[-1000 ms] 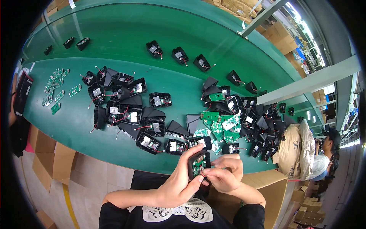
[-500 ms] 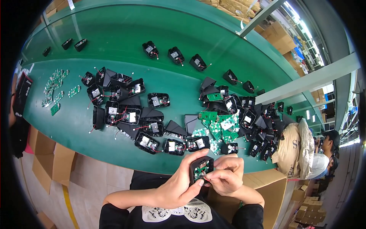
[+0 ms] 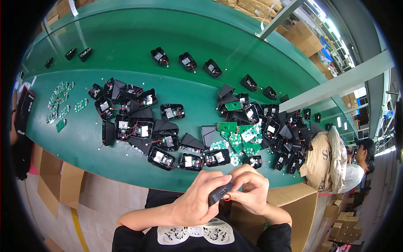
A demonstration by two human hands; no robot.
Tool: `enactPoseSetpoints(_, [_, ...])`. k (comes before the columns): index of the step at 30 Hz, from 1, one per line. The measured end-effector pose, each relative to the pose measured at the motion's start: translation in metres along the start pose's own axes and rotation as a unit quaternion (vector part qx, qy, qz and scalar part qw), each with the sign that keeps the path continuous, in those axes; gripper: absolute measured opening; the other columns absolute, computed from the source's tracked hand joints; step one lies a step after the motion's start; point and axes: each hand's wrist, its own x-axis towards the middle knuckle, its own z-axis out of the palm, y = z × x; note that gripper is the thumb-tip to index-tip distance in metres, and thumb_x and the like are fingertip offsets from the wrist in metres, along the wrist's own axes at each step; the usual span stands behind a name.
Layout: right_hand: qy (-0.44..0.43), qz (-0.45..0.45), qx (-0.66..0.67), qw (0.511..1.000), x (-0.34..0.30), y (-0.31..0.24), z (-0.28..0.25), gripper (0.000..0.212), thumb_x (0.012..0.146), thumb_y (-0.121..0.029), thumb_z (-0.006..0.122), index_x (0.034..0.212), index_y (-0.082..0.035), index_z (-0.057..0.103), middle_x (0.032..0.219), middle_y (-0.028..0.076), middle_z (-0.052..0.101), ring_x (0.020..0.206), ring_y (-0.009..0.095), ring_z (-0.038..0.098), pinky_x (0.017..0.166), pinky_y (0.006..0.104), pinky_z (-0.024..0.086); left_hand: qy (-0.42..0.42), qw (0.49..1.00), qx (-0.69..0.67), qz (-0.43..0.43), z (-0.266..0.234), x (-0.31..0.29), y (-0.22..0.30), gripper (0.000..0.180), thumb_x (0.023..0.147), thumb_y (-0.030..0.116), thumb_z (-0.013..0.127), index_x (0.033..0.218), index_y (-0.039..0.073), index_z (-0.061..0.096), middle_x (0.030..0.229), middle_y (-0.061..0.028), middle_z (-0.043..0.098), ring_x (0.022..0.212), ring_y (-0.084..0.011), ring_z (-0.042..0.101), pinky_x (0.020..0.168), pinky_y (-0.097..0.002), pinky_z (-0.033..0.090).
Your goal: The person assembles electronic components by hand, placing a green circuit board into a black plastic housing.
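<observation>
Above my lap, just off the bench's near edge, a small black plastic housing (image 3: pixel 217 195) is gripped between the fingers and thumb of my left hand (image 3: pixel 189 202). A rectangular slot shows on the narrow side turned up; its open side with the circuit board is out of sight. At its right end my right hand (image 3: pixel 251 190) is closed in a pinch, and a red wire (image 3: pixel 227 197) loops out beside the thumb. The fingertips partly hide how the wire is held. Several open black housings (image 3: pixel 191 161) with wires lie just beyond my hands.
Loose green circuit boards (image 3: pixel 239 140) are heaped mid-right beside piled black housings (image 3: pixel 285 134). More boards (image 3: pixel 58 98) lie far left. Spaced housings (image 3: pixel 187 61) line the far green strip. Brown sacks (image 3: pixel 317 161) and a cardboard box (image 3: pixel 296 203) sit right, near another person (image 3: pixel 357 172).
My left hand has tilted the housing, so its board no longer shows and a slotted side faces up. My right hand has stayed at its right end. The view has shifted slightly.
</observation>
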Motion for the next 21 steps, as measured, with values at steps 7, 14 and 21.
enactPoseSetpoints(7, [0.004, 0.09, 0.023, 0.996, 0.013, 0.018, 0.003, 0.013, 0.073, 0.004, 0.065, 0.083, 0.003, 0.058, 0.096, 0.01, 0.052, 0.081, 0.014, 0.057, 0.066, 0.0246, 0.054, 0.034, 0.99, 0.133, -0.028, -0.006, 0.012, -0.006, 0.069, 0.06, -0.011, 0.055, 0.124, 0.0, 0.033, 0.108, -0.0191, 0.041, 0.093, -0.0343, 0.046, 0.082, -0.0423, 0.039])
enactPoseSetpoints(14, [-0.011, 0.306, 0.275, 0.911, 0.004, -0.016, 0.01, 0.018, 0.081, -0.003, 0.06, 0.097, 0.005, 0.058, 0.094, 0.012, 0.059, 0.082, 0.016, 0.06, 0.057, 0.0238, 0.054, 0.082, 0.939, 0.316, 0.112, -0.015, 0.019, -0.016, 0.07, 0.058, -0.002, 0.069, 0.12, 0.01, 0.041, 0.108, -0.0139, 0.04, 0.093, -0.0301, 0.045, 0.079, -0.0387, 0.043])
enactPoseSetpoints(21, [0.095, 0.208, 0.105, 0.968, 0.013, -0.011, 0.019, 0.013, 0.081, -0.001, 0.059, 0.093, 0.004, 0.061, 0.085, 0.009, 0.062, 0.072, 0.014, 0.063, 0.05, 0.0199, 0.052, 0.056, 0.928, 0.352, 0.112, -0.015, 0.017, -0.008, 0.071, 0.057, -0.003, 0.069, 0.121, 0.008, 0.04, 0.108, -0.0138, 0.039, 0.096, -0.0315, 0.043, 0.079, -0.0394, 0.042])
